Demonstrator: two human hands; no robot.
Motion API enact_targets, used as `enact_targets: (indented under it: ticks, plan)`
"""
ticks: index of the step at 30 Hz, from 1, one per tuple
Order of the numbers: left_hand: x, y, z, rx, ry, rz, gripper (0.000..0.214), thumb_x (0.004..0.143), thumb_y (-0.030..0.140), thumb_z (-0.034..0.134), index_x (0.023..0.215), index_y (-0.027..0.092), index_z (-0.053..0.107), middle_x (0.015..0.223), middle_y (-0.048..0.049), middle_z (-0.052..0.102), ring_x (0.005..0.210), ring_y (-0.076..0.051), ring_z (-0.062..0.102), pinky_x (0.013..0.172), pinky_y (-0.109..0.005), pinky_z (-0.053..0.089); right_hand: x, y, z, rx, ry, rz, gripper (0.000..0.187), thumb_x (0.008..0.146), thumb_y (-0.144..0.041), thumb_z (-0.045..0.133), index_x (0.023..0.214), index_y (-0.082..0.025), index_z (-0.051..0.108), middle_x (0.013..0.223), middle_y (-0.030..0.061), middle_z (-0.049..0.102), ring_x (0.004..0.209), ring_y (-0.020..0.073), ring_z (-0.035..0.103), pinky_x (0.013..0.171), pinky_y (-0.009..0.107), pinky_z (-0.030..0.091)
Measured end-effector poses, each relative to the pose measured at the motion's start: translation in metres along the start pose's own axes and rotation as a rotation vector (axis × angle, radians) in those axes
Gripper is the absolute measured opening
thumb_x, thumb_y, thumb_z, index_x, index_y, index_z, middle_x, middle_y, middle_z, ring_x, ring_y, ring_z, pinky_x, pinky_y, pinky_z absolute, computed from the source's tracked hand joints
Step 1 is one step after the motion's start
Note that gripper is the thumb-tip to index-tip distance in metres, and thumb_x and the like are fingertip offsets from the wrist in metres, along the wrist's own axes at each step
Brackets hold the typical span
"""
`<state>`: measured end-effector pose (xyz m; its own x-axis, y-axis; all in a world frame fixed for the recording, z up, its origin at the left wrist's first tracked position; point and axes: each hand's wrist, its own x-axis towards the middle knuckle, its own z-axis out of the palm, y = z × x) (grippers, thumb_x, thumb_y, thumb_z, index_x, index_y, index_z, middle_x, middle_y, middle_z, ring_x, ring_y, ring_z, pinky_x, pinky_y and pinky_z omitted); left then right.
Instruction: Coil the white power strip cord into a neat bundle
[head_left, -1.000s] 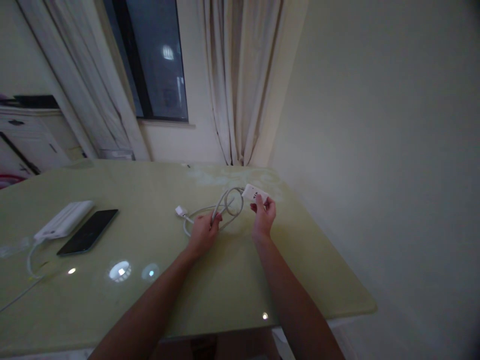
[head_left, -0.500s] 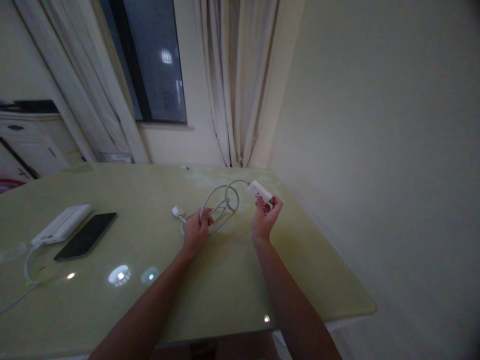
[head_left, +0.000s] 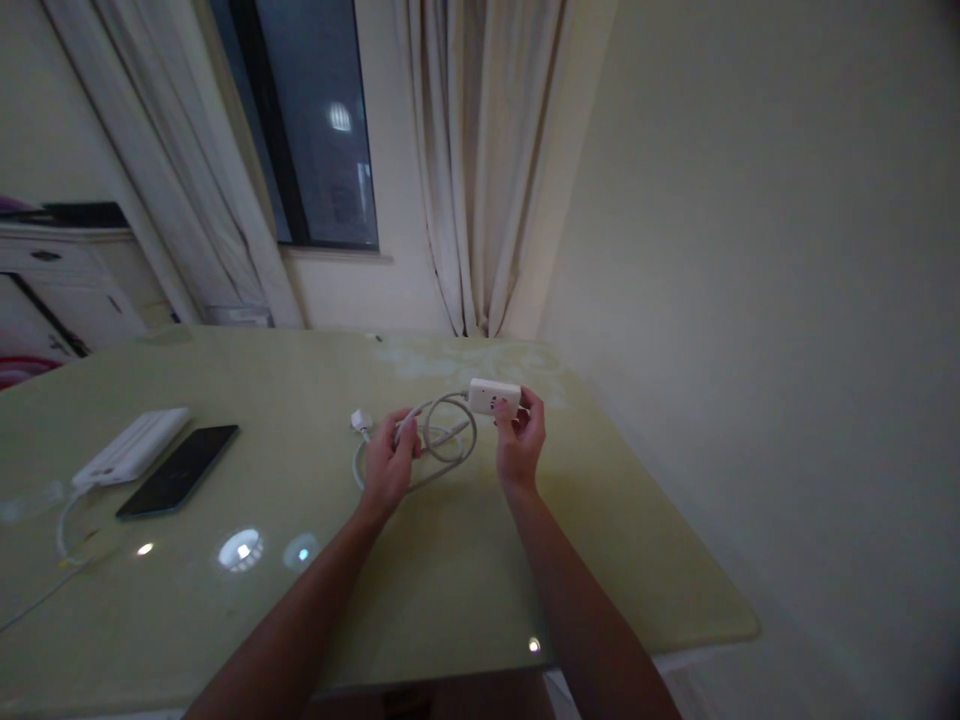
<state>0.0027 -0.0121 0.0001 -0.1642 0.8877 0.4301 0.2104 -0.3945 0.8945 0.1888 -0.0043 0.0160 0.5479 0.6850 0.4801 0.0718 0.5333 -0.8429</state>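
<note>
My right hand (head_left: 516, 446) pinches a small white socket block (head_left: 494, 397) and holds it just above the pale green table (head_left: 465, 580). A white cable (head_left: 447, 452) runs from the block in loose loops to my left hand (head_left: 390, 462), whose fingers are closed round the coils. The cable's white plug (head_left: 361, 420) lies on the table just left of that hand.
At the left of the table lie a white power bank (head_left: 131, 446) with its own thin cable (head_left: 64, 520) and a black phone (head_left: 178, 470). A wall stands close on the right, curtains (head_left: 480, 170) and a dark window (head_left: 315, 120) are behind.
My right hand has brought the socket block left and lower, toward my left hand, and turned it level. The cable loops have drawn tighter between the hands.
</note>
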Motion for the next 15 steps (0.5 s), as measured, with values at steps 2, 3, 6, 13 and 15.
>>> enact_targets:
  ticks: [2, 3, 6, 13, 15]
  plan:
    - [-0.0009, 0.001, 0.0016, -0.033, 0.016, -0.023, 0.037, 0.098, 0.052, 0.051, 0.105, 0.019, 0.065, 0.058, 0.0057, 0.051, 0.053, -0.013, 0.048, 0.052, -0.023, 0.036, -0.0036, -0.0009, 0.0006, -0.033, -0.044, -0.061, 0.044, 0.091, -0.045, 0.069, 0.125, -0.019, 0.058, 0.114, 0.0096, 0.066, 0.09, 0.0166, 0.066, 0.072, 0.027, 0.056]
    - [-0.0012, 0.0013, 0.0023, -0.048, 0.026, -0.024, 0.036, 0.098, 0.052, 0.051, 0.104, 0.019, 0.064, 0.058, 0.0059, 0.05, 0.053, -0.012, 0.047, 0.052, -0.023, 0.036, -0.0049, -0.0008, 0.0006, -0.051, -0.057, -0.094, 0.042, 0.093, -0.043, 0.068, 0.126, -0.02, 0.058, 0.116, 0.0103, 0.065, 0.093, 0.0171, 0.066, 0.074, 0.028, 0.057]
    - [-0.0018, 0.0021, 0.003, -0.086, 0.067, 0.003, 0.035, 0.099, 0.052, 0.051, 0.106, 0.02, 0.063, 0.06, 0.0061, 0.05, 0.055, -0.012, 0.049, 0.054, -0.022, 0.038, -0.0055, -0.001, -0.0018, -0.112, -0.085, -0.246, 0.035, 0.096, -0.037, 0.066, 0.126, -0.022, 0.058, 0.121, 0.0109, 0.063, 0.099, 0.0185, 0.065, 0.08, 0.031, 0.057]
    - [-0.0075, 0.0035, 0.0011, 0.073, 0.069, 0.099, 0.031, 0.102, 0.045, 0.049, 0.115, 0.02, 0.061, 0.075, 0.0011, 0.069, 0.058, -0.013, 0.053, 0.058, -0.024, 0.042, -0.0062, -0.0066, -0.0054, -0.272, -0.347, -0.548, 0.026, 0.097, -0.03, 0.067, 0.121, -0.024, 0.061, 0.11, 0.0089, 0.062, 0.1, 0.0199, 0.062, 0.08, 0.032, 0.056]
    - [-0.008, 0.0036, 0.0007, 0.11, 0.069, 0.115, 0.03, 0.102, 0.044, 0.048, 0.113, 0.02, 0.062, 0.08, -0.0001, 0.071, 0.059, -0.013, 0.054, 0.058, -0.024, 0.043, -0.0101, -0.0043, -0.0027, -0.28, -0.337, -0.496, 0.027, 0.096, -0.031, 0.067, 0.12, -0.023, 0.06, 0.108, 0.008, 0.062, 0.092, 0.018, 0.063, 0.075, 0.029, 0.055]
